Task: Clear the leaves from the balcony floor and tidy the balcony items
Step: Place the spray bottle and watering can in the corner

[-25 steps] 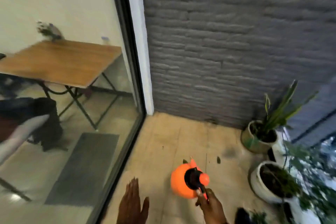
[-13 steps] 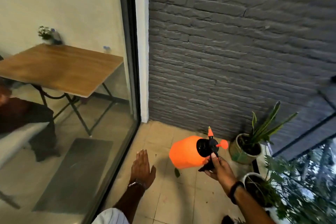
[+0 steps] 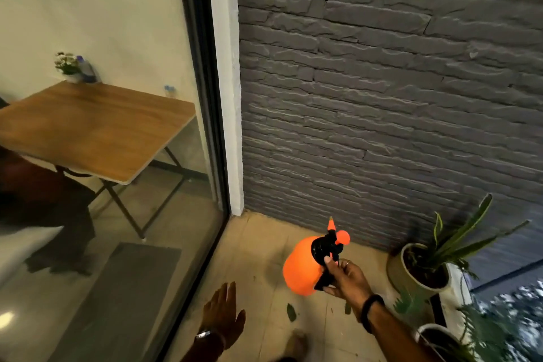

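The tidying step is in hand: the right hand [image 3: 345, 278] grips the black pump handle of the round orange plastic sprayer [image 3: 305, 266], held above the beige tiled floor [image 3: 255, 247]. The left hand [image 3: 221, 313] hovers, fingers straight and together. Next it needs a spot, probably beside the two potted plants [image 3: 423, 267]. Two green leaves [image 3: 291, 312] lie below, perhaps more.

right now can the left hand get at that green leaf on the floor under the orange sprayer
Probably yes. The left hand is open and holds nothing, and the leaf lies on bare tile just to its right with nothing between them. The right hand holds the orange sprayer above the floor, so it hardly blocks.
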Tool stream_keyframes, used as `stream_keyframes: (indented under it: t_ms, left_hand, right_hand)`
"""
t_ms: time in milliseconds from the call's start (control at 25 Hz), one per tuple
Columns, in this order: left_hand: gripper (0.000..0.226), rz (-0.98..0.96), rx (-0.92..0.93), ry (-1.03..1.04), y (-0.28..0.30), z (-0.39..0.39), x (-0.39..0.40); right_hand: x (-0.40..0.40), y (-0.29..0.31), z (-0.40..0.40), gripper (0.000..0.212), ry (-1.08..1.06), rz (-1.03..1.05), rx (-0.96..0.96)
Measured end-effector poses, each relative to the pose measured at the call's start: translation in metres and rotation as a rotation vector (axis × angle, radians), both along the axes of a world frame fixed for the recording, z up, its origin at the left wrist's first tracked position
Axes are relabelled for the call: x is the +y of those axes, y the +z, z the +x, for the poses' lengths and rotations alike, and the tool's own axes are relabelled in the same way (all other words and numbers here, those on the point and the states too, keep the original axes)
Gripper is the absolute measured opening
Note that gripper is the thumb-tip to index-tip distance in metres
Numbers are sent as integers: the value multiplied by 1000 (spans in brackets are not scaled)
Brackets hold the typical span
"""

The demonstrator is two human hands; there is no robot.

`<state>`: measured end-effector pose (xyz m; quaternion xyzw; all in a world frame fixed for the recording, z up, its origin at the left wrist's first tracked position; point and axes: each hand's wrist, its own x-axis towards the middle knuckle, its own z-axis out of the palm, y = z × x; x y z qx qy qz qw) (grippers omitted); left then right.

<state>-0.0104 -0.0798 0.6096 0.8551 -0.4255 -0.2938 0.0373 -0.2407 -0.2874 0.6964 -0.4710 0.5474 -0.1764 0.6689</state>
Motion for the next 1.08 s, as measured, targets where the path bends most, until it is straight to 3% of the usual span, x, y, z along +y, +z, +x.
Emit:
stream_keyframes:
  t_ms: [320,560,680,840,960,1080]
  left_hand:
    - [88,127,-51,92,-48,52,-95]
    - [91,262,82,50,-92,85,-130]
    - [96,231,59,-34,-111,109,-164]
    - [95,147,94,10,-167,141,-196]
    - [83,205,92,6,-237,170,-227]
    - [86,176,49,33,-285,184,-256]
  right_hand:
    - [-145,-117,72,21,13,382,189]
    - [-182,-216,105,17,49,519,299]
    - [-202,-229,138,18,102,542,315]
    - [-231,-264,190,23,176,442,414]
    - [-262,-333,240,31,292,214,427]
    - [-280,-392,278,25,450,33,454]
